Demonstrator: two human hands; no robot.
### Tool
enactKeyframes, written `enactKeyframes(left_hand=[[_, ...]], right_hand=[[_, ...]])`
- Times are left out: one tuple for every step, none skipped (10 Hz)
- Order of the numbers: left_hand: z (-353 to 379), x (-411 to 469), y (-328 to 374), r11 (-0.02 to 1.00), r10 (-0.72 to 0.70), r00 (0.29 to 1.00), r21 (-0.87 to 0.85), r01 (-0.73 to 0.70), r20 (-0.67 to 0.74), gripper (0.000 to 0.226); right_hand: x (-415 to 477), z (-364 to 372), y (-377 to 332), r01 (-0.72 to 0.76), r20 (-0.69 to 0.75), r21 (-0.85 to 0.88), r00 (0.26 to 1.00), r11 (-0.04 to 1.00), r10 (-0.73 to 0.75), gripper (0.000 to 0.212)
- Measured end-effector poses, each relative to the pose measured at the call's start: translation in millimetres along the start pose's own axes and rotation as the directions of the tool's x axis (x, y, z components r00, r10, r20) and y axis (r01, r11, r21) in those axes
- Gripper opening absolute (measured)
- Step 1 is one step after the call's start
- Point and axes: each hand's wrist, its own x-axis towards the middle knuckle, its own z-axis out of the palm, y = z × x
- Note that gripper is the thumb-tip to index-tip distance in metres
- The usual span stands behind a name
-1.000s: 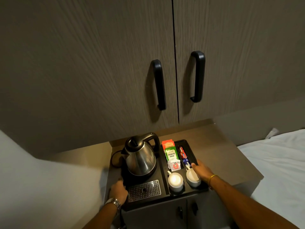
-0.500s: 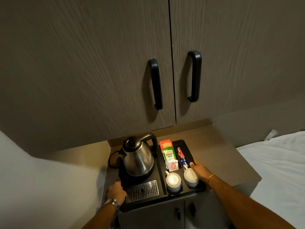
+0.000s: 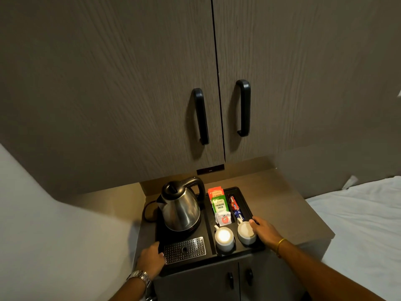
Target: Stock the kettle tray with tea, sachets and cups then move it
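Observation:
A black kettle tray point(image 3: 246, 198) sits on a low cabinet top. On its left half stands a steel kettle point(image 3: 180, 207) behind a perforated drip grate point(image 3: 184, 249). Tea packets point(image 3: 219, 205), orange and green, fill a middle slot above white sachets point(image 3: 223, 219). Red and blue stick sachets point(image 3: 235, 207) lie in the right slot. Two white cups point(image 3: 224, 238) point(image 3: 245, 233) sit at the front right. My left hand point(image 3: 152, 256) grips the tray's front-left edge. My right hand point(image 3: 263, 232) holds the right edge beside the right cup.
Tall wardrobe doors with two black handles point(image 3: 200, 116) rise right behind the cabinet top point(image 3: 286, 203). A bed with white sheets point(image 3: 358, 224) lies to the right. A pale wall point(image 3: 54, 235) is at the left. The kettle's cord point(image 3: 147, 211) loops off the tray's left side.
Both hands stay on the tray's edges. The tray seems to have shifted slightly toward the cabinet's front edge, and my view has drifted a little.

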Motion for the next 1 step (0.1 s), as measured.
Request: enactKeyframes(left_hand=[[-6.4, -17.1, 12.3, 0.997, 0.066, 0.994, -0.030, -0.069, -0.088, 0.055]], right_hand=[[-16.5, -2.4, 0.1, 0.072, -0.019, -0.013, 0.997, 0.997, -0.073, 0.061]])
